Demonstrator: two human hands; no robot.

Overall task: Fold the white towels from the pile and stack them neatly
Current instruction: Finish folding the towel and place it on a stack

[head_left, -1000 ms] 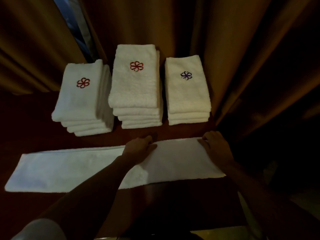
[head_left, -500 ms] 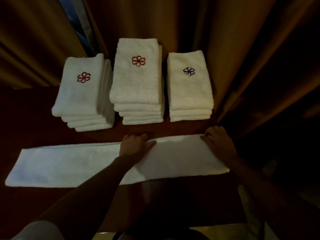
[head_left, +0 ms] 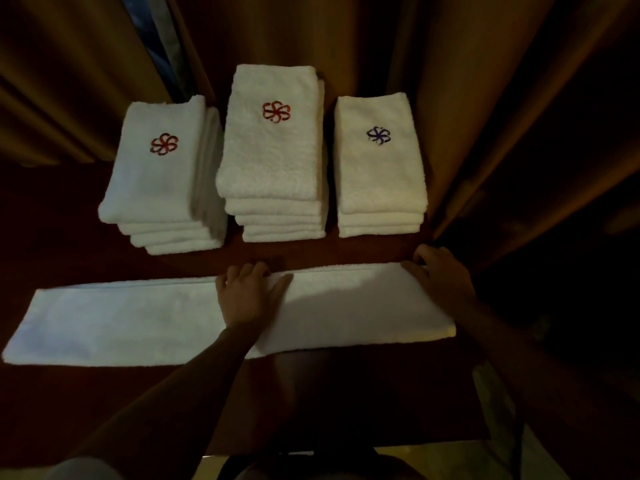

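A white towel (head_left: 131, 317), folded into a long strip, lies across the dark table in front of me. My left hand (head_left: 249, 296) rests flat on the strip's middle, fingers at its far edge. My right hand (head_left: 441, 275) sits on the strip's far right corner, fingers curled over that corner. Behind the strip stand three stacks of folded white towels: a left stack (head_left: 159, 178) with a red flower mark, a taller middle stack (head_left: 273, 157) with a red flower mark, and a right stack (head_left: 379, 164) with a purple flower mark.
The dark red-brown table (head_left: 52, 220) ends at a front edge near my body and at a right edge just past the strip. Brown curtains (head_left: 485, 98) hang close behind the stacks and to the right, with a narrow gap (head_left: 156, 46) at the upper left.
Both hands have slid a little toward the strip's far edge, and my right hand's fingers curl more over the far right corner. The towel and stacks lie as before.
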